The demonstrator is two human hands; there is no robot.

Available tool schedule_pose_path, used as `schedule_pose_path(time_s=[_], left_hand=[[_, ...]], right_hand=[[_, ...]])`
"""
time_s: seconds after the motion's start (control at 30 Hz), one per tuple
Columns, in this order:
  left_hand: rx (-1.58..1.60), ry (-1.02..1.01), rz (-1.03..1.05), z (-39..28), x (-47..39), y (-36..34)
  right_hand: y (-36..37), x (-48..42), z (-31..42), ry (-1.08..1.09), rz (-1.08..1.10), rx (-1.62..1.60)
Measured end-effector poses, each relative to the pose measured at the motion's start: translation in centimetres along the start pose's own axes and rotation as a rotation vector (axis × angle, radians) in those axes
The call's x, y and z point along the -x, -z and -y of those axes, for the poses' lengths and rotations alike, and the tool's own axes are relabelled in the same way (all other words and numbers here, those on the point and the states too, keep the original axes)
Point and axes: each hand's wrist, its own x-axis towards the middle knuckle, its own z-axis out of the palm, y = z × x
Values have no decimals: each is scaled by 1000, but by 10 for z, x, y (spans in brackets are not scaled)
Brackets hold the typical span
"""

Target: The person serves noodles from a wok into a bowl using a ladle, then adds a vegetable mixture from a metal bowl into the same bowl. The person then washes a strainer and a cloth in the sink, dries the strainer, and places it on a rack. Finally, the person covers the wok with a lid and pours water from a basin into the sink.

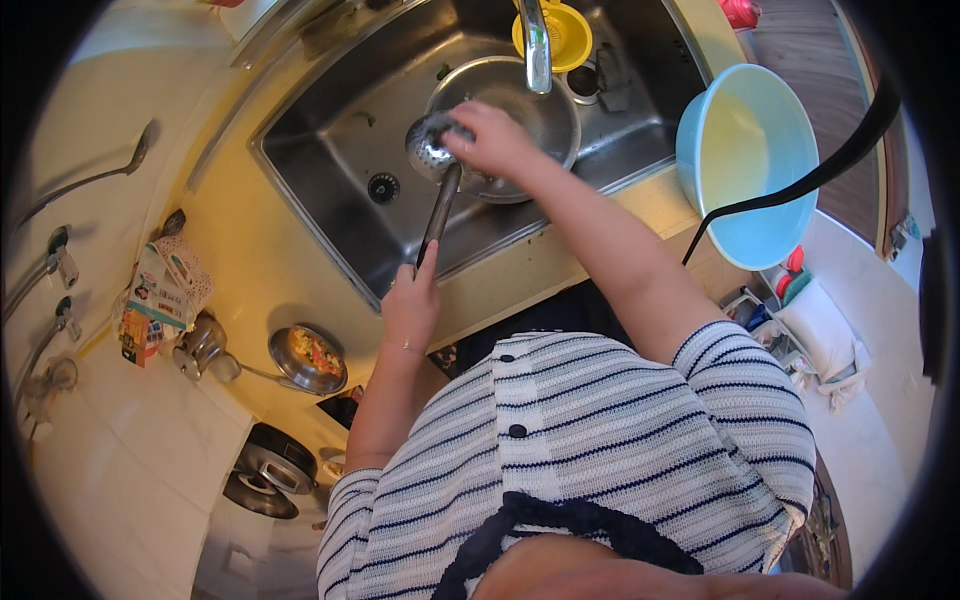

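Note:
My left hand grips the dark handle of a perforated metal skimmer, which slants over the stainless steel sink. At the skimmer's head, the fingers of my right hand press a blurred grey wad, apparently a scrubber, against the bowl. Beneath my right hand lies a large round metal basin in the sink, partly covered by the hand and skimmer. The faucet spout reaches over this basin, and a yellow plastic strainer basket is behind the spout.
A light-blue plastic basin stands at the sink's right edge, with a black strap crossing before it. On the yellow counter at left are a pan of cooked food, a metal pot and printed packets. Green scraps lie in the sink.

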Motion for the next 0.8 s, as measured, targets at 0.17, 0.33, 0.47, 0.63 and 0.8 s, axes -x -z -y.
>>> schedule_pose_path(time_s=[0.17, 0.33, 0.47, 0.63, 0.8], left_hand=[[-35, -67, -34, 2, -1, 7], [-75, -15, 23, 3, -16, -4], [-27, 13, 112, -6, -18, -1], [377, 46, 150, 15, -11, -11], [1598, 677, 396, 9, -15, 6]], right_hand=[[5, -37, -38, -426, 298, -231], [-1, -1, 18, 143, 72, 53], [-10, -5, -19, -143, 151, -97], [-61, -22, -158, -805, 212, -169], [-62, 2, -107, -342, 550, 534]])
